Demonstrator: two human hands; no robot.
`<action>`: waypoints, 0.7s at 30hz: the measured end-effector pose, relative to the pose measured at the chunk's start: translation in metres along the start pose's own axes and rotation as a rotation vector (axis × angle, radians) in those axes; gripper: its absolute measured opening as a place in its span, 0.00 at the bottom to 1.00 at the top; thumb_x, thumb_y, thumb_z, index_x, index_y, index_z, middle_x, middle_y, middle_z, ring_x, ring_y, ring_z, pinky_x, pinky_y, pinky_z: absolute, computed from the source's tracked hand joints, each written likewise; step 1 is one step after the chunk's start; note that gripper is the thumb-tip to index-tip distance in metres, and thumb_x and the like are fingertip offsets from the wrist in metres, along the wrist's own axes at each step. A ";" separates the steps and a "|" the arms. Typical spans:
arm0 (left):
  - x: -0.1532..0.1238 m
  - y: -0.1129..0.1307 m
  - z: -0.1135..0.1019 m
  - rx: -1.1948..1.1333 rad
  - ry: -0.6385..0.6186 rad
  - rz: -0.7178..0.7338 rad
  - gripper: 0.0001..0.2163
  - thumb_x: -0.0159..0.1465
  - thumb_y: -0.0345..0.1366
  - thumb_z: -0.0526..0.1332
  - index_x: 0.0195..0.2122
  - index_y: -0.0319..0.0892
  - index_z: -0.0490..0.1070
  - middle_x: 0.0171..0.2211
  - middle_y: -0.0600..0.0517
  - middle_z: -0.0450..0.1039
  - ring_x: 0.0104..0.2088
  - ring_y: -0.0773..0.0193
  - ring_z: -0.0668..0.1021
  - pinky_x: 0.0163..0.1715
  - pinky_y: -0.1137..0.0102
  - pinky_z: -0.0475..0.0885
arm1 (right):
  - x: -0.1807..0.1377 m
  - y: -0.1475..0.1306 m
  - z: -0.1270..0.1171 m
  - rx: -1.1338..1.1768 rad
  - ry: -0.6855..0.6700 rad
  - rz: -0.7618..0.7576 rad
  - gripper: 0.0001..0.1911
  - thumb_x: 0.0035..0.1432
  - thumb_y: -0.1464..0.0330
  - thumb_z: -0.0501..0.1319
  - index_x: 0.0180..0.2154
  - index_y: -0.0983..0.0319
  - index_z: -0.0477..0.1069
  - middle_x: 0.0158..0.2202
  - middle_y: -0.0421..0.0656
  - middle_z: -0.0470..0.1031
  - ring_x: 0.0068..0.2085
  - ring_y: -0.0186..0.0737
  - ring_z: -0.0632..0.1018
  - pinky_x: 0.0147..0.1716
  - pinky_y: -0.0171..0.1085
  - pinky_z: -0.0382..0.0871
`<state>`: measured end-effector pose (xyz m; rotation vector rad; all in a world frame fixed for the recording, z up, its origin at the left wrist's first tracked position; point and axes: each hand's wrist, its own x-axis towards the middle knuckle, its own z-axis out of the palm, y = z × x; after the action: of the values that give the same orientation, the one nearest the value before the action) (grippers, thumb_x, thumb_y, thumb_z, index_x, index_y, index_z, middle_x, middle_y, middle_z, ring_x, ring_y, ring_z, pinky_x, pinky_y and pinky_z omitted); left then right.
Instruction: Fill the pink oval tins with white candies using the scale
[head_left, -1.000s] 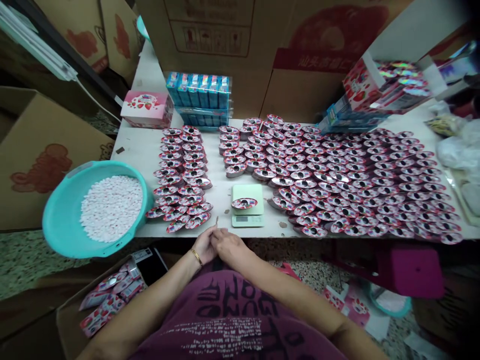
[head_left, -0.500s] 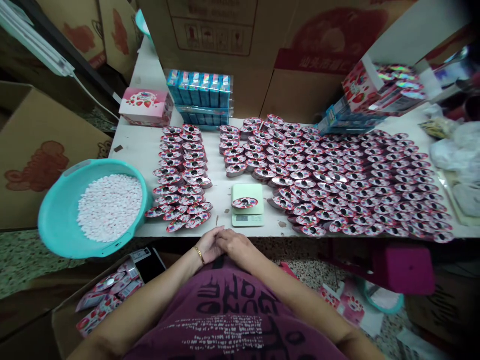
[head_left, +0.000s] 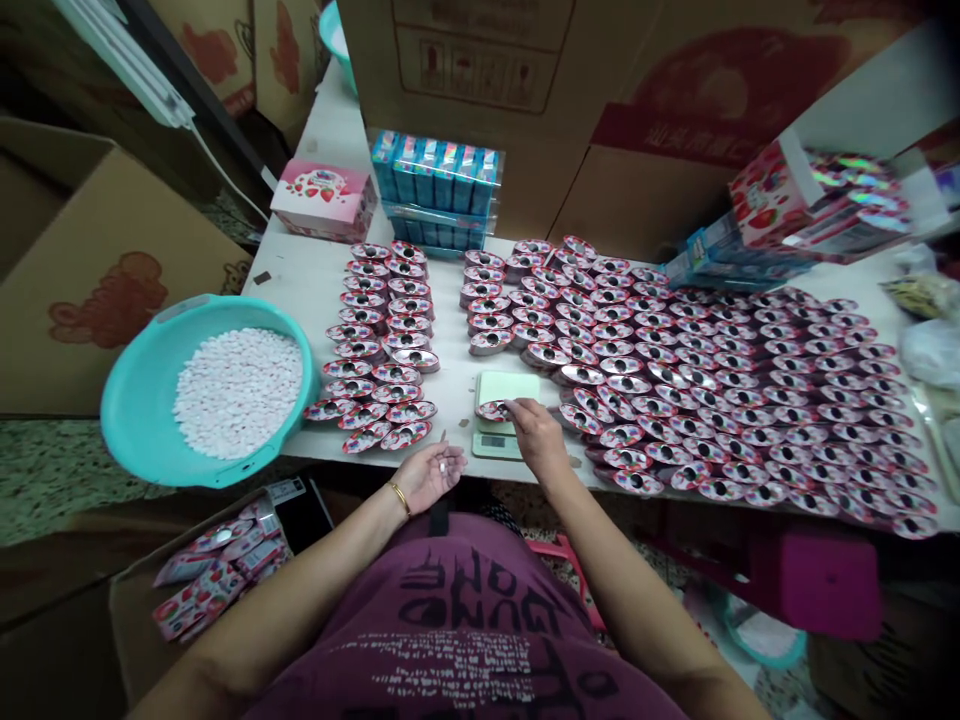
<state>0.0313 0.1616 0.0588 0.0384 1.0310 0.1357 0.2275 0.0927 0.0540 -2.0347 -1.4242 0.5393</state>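
My left hand [head_left: 424,482] is palm up near the table's front edge, fingers loosely curled. A few small white candies [head_left: 442,466] lie in it. My right hand [head_left: 536,435] reaches over the small kitchen scale [head_left: 508,382], thumb and fingers pinched together. Its fingertips are at the top of an oval candy box [head_left: 491,411] standing on the scale. The hand covers part of that box, and what the pinch holds is hidden. Many similar oval boxes [head_left: 622,384] stand upright in rows on the right, each with a dark hole on top.
More oval boxes [head_left: 367,308] stand in two columns left of the scale. A turquoise basin [head_left: 124,400] of white candies [head_left: 236,395] is at the left edge. Behind are a pink carton [head_left: 322,200], blue packs [head_left: 439,185] and a large cardboard box [head_left: 480,110].
My clasped hands have come apart. The right has moved up to the box on the scale; the left has turned palm up, showing white candies. The camera view has shifted slightly.
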 end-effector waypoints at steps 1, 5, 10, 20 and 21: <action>0.000 0.000 -0.001 -0.005 0.003 0.000 0.09 0.58 0.31 0.52 0.27 0.33 0.69 0.22 0.46 0.72 0.23 0.69 0.74 0.24 0.76 0.69 | 0.000 0.000 -0.001 0.012 0.016 -0.002 0.15 0.56 0.70 0.49 0.42 0.57 0.69 0.40 0.44 0.70 0.42 0.40 0.70 0.44 0.39 0.63; 0.000 0.001 -0.002 -0.010 0.003 0.003 0.09 0.58 0.31 0.53 0.27 0.31 0.69 0.22 0.45 0.72 0.24 0.68 0.74 0.25 0.76 0.69 | 0.002 -0.004 -0.006 0.108 0.069 -0.003 0.12 0.56 0.68 0.51 0.37 0.58 0.71 0.37 0.44 0.72 0.39 0.38 0.72 0.42 0.38 0.64; -0.002 0.005 -0.004 0.003 0.011 0.018 0.09 0.57 0.31 0.53 0.28 0.31 0.70 0.23 0.45 0.72 0.23 0.69 0.74 0.24 0.76 0.69 | 0.005 -0.010 -0.013 0.158 0.138 0.045 0.09 0.53 0.67 0.53 0.34 0.57 0.72 0.34 0.42 0.74 0.38 0.39 0.72 0.41 0.39 0.64; -0.002 0.008 -0.023 -0.041 0.024 0.047 0.08 0.58 0.31 0.52 0.29 0.33 0.69 0.23 0.47 0.72 0.24 0.69 0.74 0.24 0.76 0.70 | -0.010 0.006 -0.039 0.084 0.340 0.107 0.10 0.54 0.67 0.52 0.35 0.59 0.71 0.34 0.43 0.72 0.37 0.38 0.72 0.40 0.39 0.64; -0.002 0.008 -0.025 -0.044 0.024 0.047 0.08 0.58 0.31 0.52 0.29 0.33 0.69 0.23 0.46 0.72 0.24 0.69 0.74 0.24 0.75 0.70 | -0.011 0.009 -0.039 0.087 0.332 0.107 0.10 0.53 0.66 0.53 0.36 0.59 0.70 0.35 0.44 0.72 0.37 0.38 0.72 0.40 0.39 0.64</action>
<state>0.0087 0.1682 0.0482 0.0211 1.0512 0.2014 0.2546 0.0711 0.0774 -2.0262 -1.0835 0.2834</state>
